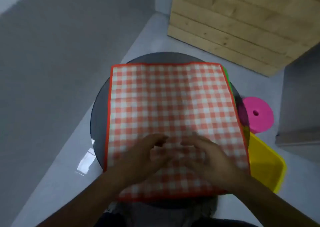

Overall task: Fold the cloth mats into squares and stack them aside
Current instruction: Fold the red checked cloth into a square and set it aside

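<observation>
A red-and-white checked cloth mat [173,105] with a red border lies spread flat over a round dark table [99,116]. My left hand [147,155] and my right hand [206,155] rest side by side on the mat's near half, fingers pointing away and slightly blurred. A green edge [226,74] of another mat peeks out under the right side of the checked one.
A pink round stool [259,116] and a yellow stool [266,164] stand on the floor to the right of the table. A wooden plank crate [242,24] sits at the back right. Grey wall panels rise at left and far right.
</observation>
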{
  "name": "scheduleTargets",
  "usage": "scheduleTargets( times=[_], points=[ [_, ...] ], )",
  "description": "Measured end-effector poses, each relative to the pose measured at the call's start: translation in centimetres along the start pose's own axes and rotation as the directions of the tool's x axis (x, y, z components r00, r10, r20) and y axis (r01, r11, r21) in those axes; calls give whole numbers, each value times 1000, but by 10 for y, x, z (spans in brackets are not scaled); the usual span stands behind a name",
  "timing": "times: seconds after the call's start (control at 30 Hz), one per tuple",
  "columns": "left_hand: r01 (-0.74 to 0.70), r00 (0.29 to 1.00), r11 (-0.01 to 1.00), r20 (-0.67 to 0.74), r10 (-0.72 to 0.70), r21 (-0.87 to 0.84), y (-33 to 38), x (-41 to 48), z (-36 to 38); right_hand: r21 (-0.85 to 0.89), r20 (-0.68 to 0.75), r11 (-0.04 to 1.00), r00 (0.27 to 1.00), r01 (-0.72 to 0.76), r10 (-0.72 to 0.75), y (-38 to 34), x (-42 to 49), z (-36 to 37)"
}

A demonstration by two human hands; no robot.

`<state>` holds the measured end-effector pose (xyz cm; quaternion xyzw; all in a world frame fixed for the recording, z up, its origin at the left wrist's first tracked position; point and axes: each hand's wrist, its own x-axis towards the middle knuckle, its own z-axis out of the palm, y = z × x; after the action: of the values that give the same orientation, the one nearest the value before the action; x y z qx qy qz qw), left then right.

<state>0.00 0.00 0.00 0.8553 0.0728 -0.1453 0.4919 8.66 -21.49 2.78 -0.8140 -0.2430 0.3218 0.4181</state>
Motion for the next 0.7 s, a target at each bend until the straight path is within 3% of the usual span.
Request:
scheduleTargets(
  times=[0.1,0.27,0.43,0.57,0.7],
  points=[
    [-66,998,994,32,63,88,-33,8,23,-159,4,983,995,96,-97,47,7,23],
    [-349,930,904,-27,367,249,-75,8,53,-298,23,921,967,249,-254,103,4,43],
    [-403,893,820,-23,450,407,-92,3,74,-425,-3,833,920,354,-392,117,-6,61],
    [-399,896,769,35,442,499,-88,-5,78,-401,-7,862,940,309,-340,107,-25,69],
    [-375,874,667,6,485,644,-85,-18,87,-526,46,815,964,245,-260,102,-47,73]
  ],
)
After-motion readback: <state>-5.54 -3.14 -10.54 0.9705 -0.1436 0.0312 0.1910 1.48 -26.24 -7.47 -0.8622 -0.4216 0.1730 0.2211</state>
